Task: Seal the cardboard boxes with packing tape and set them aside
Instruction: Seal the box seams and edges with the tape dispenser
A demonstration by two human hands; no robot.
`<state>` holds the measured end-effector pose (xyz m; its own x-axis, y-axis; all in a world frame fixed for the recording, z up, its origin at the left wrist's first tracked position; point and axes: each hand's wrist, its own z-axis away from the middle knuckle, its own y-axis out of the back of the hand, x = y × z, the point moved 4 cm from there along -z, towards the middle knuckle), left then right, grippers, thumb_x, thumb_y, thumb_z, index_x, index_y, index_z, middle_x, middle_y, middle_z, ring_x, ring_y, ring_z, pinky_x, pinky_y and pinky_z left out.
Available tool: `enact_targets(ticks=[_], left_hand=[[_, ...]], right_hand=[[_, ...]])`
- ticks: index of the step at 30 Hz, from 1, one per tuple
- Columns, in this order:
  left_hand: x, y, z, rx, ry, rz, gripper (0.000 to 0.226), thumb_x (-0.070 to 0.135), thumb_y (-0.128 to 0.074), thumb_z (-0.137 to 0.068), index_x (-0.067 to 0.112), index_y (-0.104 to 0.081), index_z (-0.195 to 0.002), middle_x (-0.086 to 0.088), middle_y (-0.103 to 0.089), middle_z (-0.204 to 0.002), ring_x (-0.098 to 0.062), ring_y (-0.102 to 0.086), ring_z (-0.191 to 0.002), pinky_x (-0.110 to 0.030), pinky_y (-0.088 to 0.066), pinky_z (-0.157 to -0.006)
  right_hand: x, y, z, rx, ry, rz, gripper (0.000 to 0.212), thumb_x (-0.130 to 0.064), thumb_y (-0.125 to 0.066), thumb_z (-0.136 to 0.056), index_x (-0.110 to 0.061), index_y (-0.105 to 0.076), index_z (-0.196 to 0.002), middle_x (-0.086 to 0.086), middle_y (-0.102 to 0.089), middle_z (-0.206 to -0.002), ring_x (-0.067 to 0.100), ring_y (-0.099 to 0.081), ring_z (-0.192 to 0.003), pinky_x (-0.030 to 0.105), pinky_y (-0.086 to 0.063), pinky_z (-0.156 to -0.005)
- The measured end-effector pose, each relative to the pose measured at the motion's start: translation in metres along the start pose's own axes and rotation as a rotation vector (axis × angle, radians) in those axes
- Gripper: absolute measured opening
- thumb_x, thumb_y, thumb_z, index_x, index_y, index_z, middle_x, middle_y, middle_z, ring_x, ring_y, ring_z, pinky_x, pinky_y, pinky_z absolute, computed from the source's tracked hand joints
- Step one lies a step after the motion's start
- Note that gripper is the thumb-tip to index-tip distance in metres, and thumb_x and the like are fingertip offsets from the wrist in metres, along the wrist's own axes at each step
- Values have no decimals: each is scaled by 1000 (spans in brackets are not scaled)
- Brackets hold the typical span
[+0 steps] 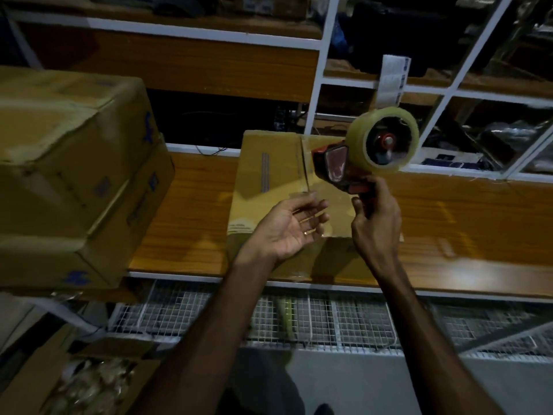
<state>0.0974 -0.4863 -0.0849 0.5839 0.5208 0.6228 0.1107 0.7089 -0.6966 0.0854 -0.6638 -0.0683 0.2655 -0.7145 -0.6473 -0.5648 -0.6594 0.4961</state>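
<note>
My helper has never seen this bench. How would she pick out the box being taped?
On the wooden bench, look just in front of the tape dispenser held in the right hand. The box lies alone, unlike the two stacked at the left.

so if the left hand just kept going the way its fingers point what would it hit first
Probably the right hand gripping the tape dispenser: the left hand is open, fingers aimed right and slightly up over the cardboard box. Depth is unclear; it might pass underneath.
</note>
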Motion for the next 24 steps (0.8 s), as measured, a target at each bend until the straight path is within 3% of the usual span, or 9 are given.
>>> enact_targets(ticks=[3,8,12,15,19,24], left_hand=[[23,41,20,31,-7,-55,7,16,-65,-97,10,-65,-93,-9,-75,-95,-19,-70,-73,-30,-53,-65],[62,114,48,108,-26,-166,13,15,-60,-102,9,-61,-91,-7,-73,-84,-17,-66,-67,-27,-52,-62],[85,156,59,175,-77,-221,13,9,-58,-101,10,-62,-88,-7,-67,-79,-14,-63,-60,-22,-51,-54],[97,193,68,253,-118,-167,12,9,-61,-98,12,-60,-86,-3,-63,-74,-12,-58,-55,-23,-47,-55],[75,219,67,206,-92,-111,13,16,-66,-90,12,-57,-81,-4,-61,-74,-14,-56,-55,-29,-43,-61],[46,224,51,189,-37,11,15,18,-67,-89,15,-56,-79,-4,-56,-73,-15,-50,-58,-27,-42,-56]], right_hand=[[-27,-23,12,-16,34,68,45,4,-66,-92,-18,-58,-130,12,-63,-117,27,-57,-102,44,-50,-77],[-68,-74,28,-108,132,199,43,2,-60,-94,-24,-59,-128,8,-51,-97,30,-44,-80,47,-45,-63],[-93,-101,34,-155,200,264,46,3,-60,-94,-27,-62,-129,9,-52,-98,30,-46,-84,41,-36,-68],[-90,-95,24,-112,168,299,46,2,-61,-95,-27,-60,-130,8,-49,-96,30,-45,-83,44,-41,-66],[-81,-75,16,-95,196,342,47,3,-64,-94,-26,-59,-130,9,-52,-99,31,-50,-86,52,-49,-68],[-74,-76,23,-110,193,370,52,5,-64,-93,-25,-59,-134,11,-55,-102,31,-52,-90,55,-51,-72]])
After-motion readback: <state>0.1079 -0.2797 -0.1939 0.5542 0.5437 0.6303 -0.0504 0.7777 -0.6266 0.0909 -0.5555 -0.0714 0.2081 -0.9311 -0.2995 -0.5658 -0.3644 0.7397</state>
